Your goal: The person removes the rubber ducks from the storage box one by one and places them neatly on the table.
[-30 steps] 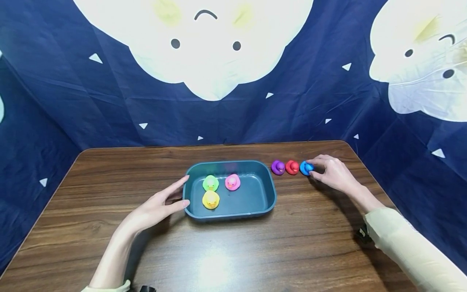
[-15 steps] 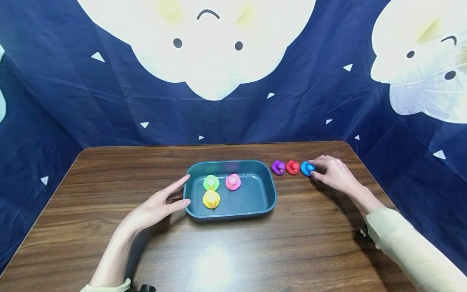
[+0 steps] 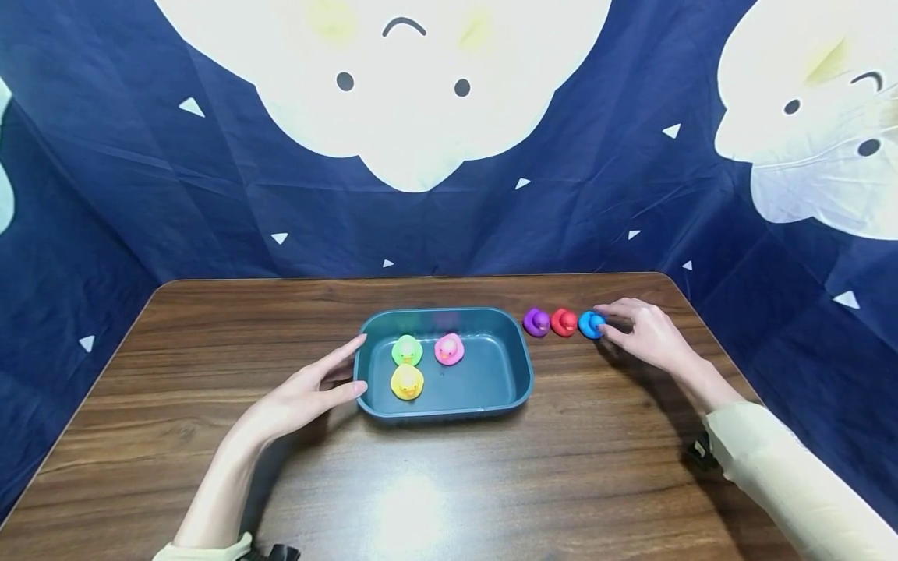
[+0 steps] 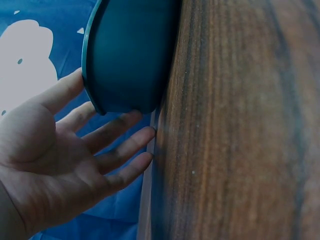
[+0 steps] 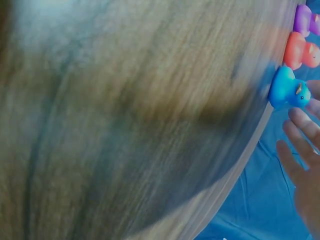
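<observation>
My left hand (image 3: 302,393) rests its fingertips against the left end of a dark teal plastic tray (image 3: 519,366), fingers spread and fairly straight. In the left wrist view the thumb and fingers touch the tray's outer wall (image 4: 130,60). Inside the tray sit a green rubber duck (image 3: 407,351), a pink one (image 3: 449,349) and a yellow one (image 3: 407,382). Right of the tray, a purple duck (image 3: 536,322), a red duck (image 3: 564,322) and a blue duck (image 3: 591,325) stand in a row. My right hand (image 3: 648,335) is at the blue duck, its fingers parted beside the head.
The brown wooden table (image 3: 295,499) has its back edge close behind the row of ducks. A dark blue cloth (image 3: 210,187) with white cloud faces hangs behind it and along the sides.
My right hand's fingertips have loosened and drawn slightly right, off the blue duck. The left hand, the tray and the other ducks have stayed put; the view has shifted a little.
</observation>
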A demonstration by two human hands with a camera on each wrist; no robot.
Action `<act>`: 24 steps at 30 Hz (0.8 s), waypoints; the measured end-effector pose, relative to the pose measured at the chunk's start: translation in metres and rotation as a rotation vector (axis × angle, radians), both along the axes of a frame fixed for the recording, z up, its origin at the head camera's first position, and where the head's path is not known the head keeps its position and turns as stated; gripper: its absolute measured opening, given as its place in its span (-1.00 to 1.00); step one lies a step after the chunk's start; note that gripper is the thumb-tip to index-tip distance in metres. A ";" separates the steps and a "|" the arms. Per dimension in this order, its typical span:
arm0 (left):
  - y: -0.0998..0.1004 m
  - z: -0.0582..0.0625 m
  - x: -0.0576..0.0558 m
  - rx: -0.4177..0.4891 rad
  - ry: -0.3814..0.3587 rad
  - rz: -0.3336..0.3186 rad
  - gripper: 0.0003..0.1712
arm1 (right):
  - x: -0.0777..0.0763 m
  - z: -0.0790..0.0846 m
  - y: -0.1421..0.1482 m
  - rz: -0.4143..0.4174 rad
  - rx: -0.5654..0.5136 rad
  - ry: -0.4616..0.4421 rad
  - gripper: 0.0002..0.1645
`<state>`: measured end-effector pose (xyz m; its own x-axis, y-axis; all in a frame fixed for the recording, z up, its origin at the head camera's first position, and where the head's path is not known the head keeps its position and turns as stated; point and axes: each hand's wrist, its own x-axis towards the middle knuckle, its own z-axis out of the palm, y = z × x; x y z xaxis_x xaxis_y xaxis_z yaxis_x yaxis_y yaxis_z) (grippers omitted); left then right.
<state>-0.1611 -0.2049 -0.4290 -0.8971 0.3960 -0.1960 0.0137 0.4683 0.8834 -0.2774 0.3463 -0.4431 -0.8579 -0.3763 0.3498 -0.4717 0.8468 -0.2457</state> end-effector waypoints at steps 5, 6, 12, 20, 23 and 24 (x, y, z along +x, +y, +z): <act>0.001 0.002 0.000 -0.019 -0.012 0.015 -0.10 | 0.000 0.005 0.003 -0.028 -0.041 0.012 -0.68; 0.001 0.002 0.000 -0.022 -0.014 0.017 -0.10 | 0.000 0.005 0.003 -0.032 -0.046 0.018 -0.69; 0.001 0.002 0.000 -0.037 -0.012 0.017 -0.10 | 0.002 0.006 0.002 -0.063 -0.089 0.082 -0.70; 0.000 0.000 -0.001 -0.032 0.007 0.006 -0.10 | -0.001 0.009 -0.007 -0.060 -0.188 0.272 -0.77; 0.000 0.001 0.000 -0.028 0.008 0.004 -0.10 | -0.002 0.010 -0.011 -0.043 -0.206 0.280 -0.78; 0.000 0.001 0.000 -0.029 0.009 0.005 -0.10 | -0.002 0.010 -0.012 -0.040 -0.207 0.280 -0.78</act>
